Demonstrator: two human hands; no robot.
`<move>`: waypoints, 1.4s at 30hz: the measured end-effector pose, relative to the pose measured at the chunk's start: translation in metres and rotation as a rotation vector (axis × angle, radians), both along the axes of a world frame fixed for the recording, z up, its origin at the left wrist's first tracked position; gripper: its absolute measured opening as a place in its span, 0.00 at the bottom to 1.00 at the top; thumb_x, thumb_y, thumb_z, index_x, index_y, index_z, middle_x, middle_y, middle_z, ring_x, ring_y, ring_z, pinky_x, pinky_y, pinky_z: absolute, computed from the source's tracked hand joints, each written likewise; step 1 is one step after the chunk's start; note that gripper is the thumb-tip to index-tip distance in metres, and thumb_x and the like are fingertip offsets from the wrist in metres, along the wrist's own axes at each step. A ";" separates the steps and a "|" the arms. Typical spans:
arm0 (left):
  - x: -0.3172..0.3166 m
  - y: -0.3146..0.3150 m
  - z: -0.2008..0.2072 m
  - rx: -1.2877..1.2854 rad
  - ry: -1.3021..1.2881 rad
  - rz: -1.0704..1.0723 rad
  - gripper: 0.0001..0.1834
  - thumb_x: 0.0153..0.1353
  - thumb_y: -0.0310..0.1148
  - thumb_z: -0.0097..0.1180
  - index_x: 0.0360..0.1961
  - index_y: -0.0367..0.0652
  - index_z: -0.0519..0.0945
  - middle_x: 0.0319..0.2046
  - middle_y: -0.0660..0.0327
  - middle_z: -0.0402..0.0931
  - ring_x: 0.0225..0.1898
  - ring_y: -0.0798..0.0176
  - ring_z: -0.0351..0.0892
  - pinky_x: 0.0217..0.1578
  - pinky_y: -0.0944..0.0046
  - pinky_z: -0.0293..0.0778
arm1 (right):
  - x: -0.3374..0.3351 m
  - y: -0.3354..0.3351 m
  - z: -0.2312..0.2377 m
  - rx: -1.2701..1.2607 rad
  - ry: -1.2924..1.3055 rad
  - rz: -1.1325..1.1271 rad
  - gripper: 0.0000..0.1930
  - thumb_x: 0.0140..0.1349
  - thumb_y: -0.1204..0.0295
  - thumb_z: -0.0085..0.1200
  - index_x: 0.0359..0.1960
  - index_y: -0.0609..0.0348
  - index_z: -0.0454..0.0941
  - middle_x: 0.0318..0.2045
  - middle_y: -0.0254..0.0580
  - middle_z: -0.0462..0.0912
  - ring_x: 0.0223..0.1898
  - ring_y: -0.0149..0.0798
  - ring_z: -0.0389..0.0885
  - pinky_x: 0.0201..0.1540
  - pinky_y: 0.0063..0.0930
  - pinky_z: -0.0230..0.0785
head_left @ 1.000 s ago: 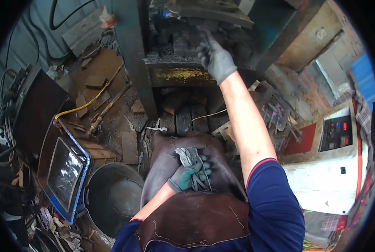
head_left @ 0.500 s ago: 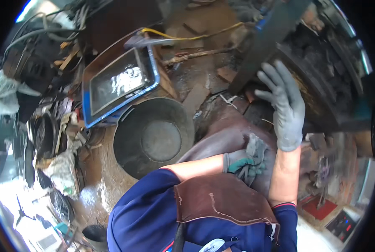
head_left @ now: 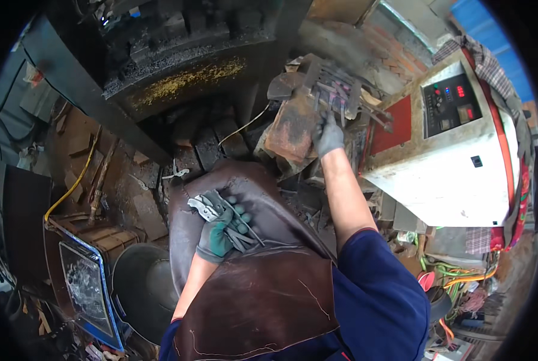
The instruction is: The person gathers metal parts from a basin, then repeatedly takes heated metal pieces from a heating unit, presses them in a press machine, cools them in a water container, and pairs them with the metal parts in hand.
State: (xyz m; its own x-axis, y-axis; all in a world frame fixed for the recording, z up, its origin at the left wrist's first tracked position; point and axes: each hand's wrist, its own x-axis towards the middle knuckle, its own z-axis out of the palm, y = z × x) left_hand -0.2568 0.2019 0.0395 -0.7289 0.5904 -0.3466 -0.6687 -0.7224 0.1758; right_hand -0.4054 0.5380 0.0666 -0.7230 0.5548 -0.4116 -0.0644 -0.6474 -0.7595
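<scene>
My left hand (head_left: 216,234), in a green and grey glove, rests over the brown leather apron on my lap. Its fingers are closed round several slim grey metal pieces (head_left: 239,239), whose exact kind I cannot make out. My right hand (head_left: 328,137), in a grey glove, reaches forward beside a scorched brick (head_left: 293,127). The fingers look closed on the near end of a slim metal piece, partly hidden by the glove. Just beyond lie several metal bars (head_left: 336,90) side by side, some with a pinkish-purple glow.
At right stands a white machine cabinet (head_left: 443,168) with a black control panel (head_left: 450,105) and a red plate. A dark steel frame (head_left: 94,78) rises ahead on the left. A black bucket (head_left: 142,283) and a blue-rimmed box (head_left: 88,289) stand at lower left.
The view has swung right toward the white cabinet. My right hand, raised with fingers spread before, now reaches down by the brick and bars. My left hand stays over the apron.
</scene>
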 end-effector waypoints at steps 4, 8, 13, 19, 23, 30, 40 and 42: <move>0.005 -0.009 0.003 -0.005 0.020 0.065 0.15 0.65 0.33 0.49 0.53 0.48 0.69 0.41 0.59 0.75 0.42 0.55 0.78 0.37 0.58 0.80 | 0.042 -0.036 0.027 0.220 0.056 0.124 0.06 0.64 0.66 0.50 0.32 0.52 0.77 0.15 0.26 0.68 0.11 0.23 0.60 0.12 0.16 0.48; 0.004 -0.004 0.007 -0.068 0.079 0.017 0.20 0.64 0.31 0.51 0.58 0.45 0.67 0.46 0.59 0.75 0.46 0.55 0.77 0.48 0.55 0.74 | 0.062 -0.069 0.080 0.556 0.086 0.428 0.11 0.65 0.67 0.48 0.38 0.63 0.77 0.15 0.27 0.68 0.12 0.22 0.60 0.13 0.16 0.48; 0.002 -0.007 0.007 -0.019 0.052 0.047 0.17 0.65 0.30 0.50 0.55 0.45 0.68 0.44 0.57 0.76 0.45 0.56 0.78 0.45 0.55 0.77 | -0.040 -0.179 0.151 0.447 0.300 0.758 0.11 0.64 0.69 0.48 0.39 0.65 0.77 0.16 0.31 0.69 0.13 0.25 0.63 0.14 0.19 0.49; 0.002 -0.011 0.014 -0.002 0.059 0.029 0.17 0.66 0.31 0.48 0.55 0.46 0.68 0.43 0.57 0.76 0.45 0.56 0.78 0.45 0.52 0.77 | -0.130 -0.248 0.178 0.416 0.199 0.690 0.07 0.59 0.71 0.52 0.33 0.61 0.78 0.18 0.29 0.70 0.14 0.22 0.62 0.14 0.14 0.49; 0.004 -0.012 0.010 0.037 0.044 0.021 0.16 0.66 0.31 0.47 0.56 0.46 0.68 0.43 0.57 0.76 0.45 0.55 0.78 0.46 0.51 0.77 | -0.152 -0.261 0.182 0.400 0.156 0.728 0.07 0.60 0.71 0.51 0.33 0.61 0.78 0.18 0.30 0.71 0.15 0.21 0.63 0.15 0.12 0.54; 0.005 -0.011 0.006 0.045 0.051 0.040 0.16 0.67 0.31 0.47 0.56 0.47 0.68 0.44 0.58 0.76 0.46 0.55 0.78 0.46 0.50 0.77 | -0.120 -0.225 0.158 0.309 0.240 0.877 0.21 0.62 0.55 0.53 0.40 0.65 0.75 0.20 0.32 0.72 0.18 0.23 0.65 0.18 0.14 0.54; -0.005 -0.003 -0.005 0.091 0.006 0.260 0.15 0.66 0.34 0.50 0.53 0.48 0.69 0.42 0.60 0.77 0.43 0.57 0.79 0.41 0.58 0.78 | 0.125 -0.162 0.061 1.441 0.271 1.379 0.19 0.65 0.57 0.48 0.33 0.61 0.81 0.22 0.37 0.79 0.23 0.31 0.76 0.31 0.29 0.70; -0.001 -0.005 -0.015 0.089 0.009 0.265 0.18 0.65 0.32 0.51 0.56 0.49 0.68 0.48 0.60 0.76 0.46 0.55 0.78 0.45 0.55 0.77 | 0.134 -0.156 0.070 0.835 -0.270 1.676 0.16 0.65 0.59 0.49 0.32 0.59 0.81 0.20 0.31 0.77 0.20 0.26 0.73 0.25 0.21 0.67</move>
State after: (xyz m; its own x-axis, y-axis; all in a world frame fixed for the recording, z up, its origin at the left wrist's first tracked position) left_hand -0.2580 0.1972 0.0247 -0.8647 0.4067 -0.2948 -0.4532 -0.8847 0.1088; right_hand -0.2710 0.3823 0.1371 -0.6254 -0.4675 -0.6248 0.3136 0.5826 -0.7498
